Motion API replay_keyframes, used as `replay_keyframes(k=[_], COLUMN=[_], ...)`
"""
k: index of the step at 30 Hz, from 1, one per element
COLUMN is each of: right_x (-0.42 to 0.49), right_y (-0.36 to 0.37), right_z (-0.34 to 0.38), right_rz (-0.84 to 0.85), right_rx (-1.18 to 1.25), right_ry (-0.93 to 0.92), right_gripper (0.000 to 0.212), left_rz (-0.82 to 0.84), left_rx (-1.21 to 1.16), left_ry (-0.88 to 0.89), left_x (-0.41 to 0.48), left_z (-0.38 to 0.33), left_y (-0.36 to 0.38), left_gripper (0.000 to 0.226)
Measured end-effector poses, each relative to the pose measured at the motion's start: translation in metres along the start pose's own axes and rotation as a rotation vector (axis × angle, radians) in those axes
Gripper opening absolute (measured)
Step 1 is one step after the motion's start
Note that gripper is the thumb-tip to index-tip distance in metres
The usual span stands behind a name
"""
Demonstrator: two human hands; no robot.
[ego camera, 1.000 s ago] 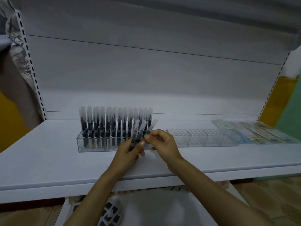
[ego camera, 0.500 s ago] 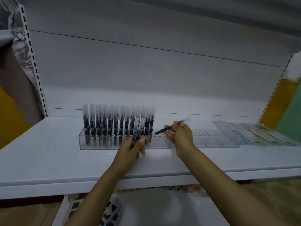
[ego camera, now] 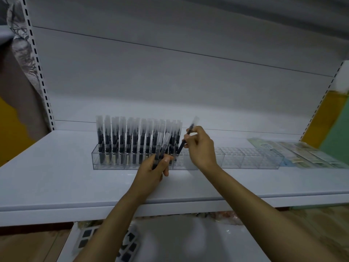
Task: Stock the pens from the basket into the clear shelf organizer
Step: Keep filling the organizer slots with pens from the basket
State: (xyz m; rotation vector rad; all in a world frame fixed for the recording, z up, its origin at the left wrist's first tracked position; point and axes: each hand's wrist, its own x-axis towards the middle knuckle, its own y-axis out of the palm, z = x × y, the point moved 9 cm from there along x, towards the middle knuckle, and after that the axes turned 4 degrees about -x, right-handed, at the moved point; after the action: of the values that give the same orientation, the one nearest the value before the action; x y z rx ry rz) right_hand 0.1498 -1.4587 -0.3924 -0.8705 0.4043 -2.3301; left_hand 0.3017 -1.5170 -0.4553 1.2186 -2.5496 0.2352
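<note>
Pen (ego camera: 182, 145) tilted at the organizer (ego camera: 245, 160), spares held in my other hand

From my feed, the right hand (ego camera: 201, 148) pinches a single pen between its fingertips. The clear cap points up and to the right. The dark end slants down and to the left, toward the top of the clear organizer. That lower end sits just beside the last of the standing pens (ego camera: 132, 137). I cannot tell whether it has entered a cell or only touches the grid.

The left hand (ego camera: 153, 171) is curled round a small bundle of pens (ego camera: 162, 146), caps up. It holds them in front of the organizer's near wall, close to the right hand but apart from it.

The organizer lies lengthwise along the white shelf (ego camera: 56, 176). Its left part is packed with upright pens in rows, with dark barrels below and frosted caps above. The right part shows only bare clear cells. Past its right end, flat pale packets (ego camera: 306, 154) lie on the shelf, just beside the organizer's end wall.

A slotted upright (ego camera: 37, 72) runs up the left side of the shelving. Below the shelf's front edge I see a blurred white surface (ego camera: 179, 241) with some dark squares at its left. It is too soft for me to say what it is, and I cannot pick out the basket from this view.
</note>
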Motion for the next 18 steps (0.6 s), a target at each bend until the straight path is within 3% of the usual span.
replay_keyframes(k=[3, 5, 18], right_x=[-0.004, -0.006, -0.007], right_y=[0.019, 0.021, 0.017], right_z=[0.008, 0.01, 0.002], right_rz=[0.091, 0.082, 0.069], right_rx=[-0.398, -0.501, -0.44], right_ry=[-0.127, -0.148, -0.107], right_gripper=[0.014, 0.019, 0.019], left_rz=[-0.004, -0.003, -0.015], left_rx=[-0.002, -0.004, 0.018], left_ry=[-0.002, -0.005, -0.009], left_x=[0.0, -0.001, -0.001], left_z=[0.001, 0.002, 0.002], left_y=[-0.001, -0.001, -0.002], left_gripper=[0.024, 0.025, 0.027])
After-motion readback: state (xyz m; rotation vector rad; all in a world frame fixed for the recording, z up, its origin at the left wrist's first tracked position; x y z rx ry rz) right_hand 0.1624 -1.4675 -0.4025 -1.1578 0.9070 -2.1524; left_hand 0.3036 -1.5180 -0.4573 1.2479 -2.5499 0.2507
